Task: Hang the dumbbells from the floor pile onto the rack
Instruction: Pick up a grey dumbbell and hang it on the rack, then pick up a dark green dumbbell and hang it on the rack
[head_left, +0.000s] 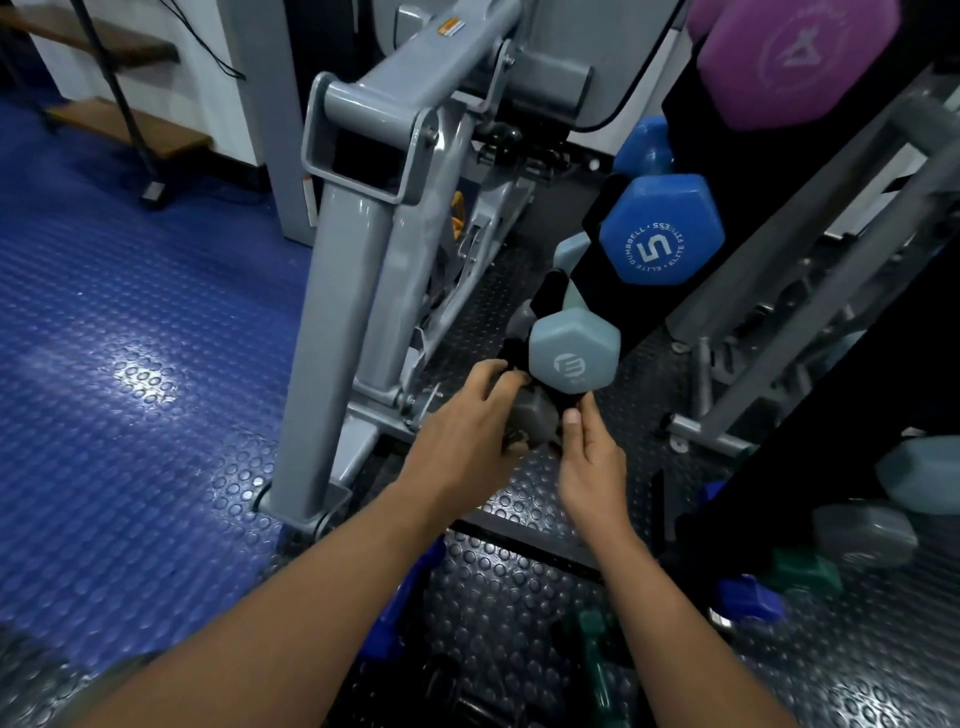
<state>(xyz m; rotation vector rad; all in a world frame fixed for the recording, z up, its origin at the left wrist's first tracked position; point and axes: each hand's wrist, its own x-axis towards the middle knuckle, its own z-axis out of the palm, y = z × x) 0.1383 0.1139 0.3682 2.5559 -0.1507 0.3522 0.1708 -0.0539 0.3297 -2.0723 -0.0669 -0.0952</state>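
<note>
Both hands low at the rack, at its bottom peg; grey dumbbell sits between them, just under the pale 3 dumbbell. Left hand curls round the grey one's left end, fingers over its top; that grip is clenched on it. Right hand comes in from the right, thumb straight up against the dark edge beside the grey head; its fingers are hidden behind, so I cannot tell whether that grip grasps anything.

On the rack, near side, three heads show: purple at top, blue 5 below it, pale 3 lowest; a second blue head and a second pale head peek out behind.

Floor pile on the black studded mat: to the right one pale, one grey, one green, one blue; near the forearms one blue and one green; dark shapes at the bottom edge too dim to count.

Grey machine frame stands just left of the hands; blue floor beyond.
</note>
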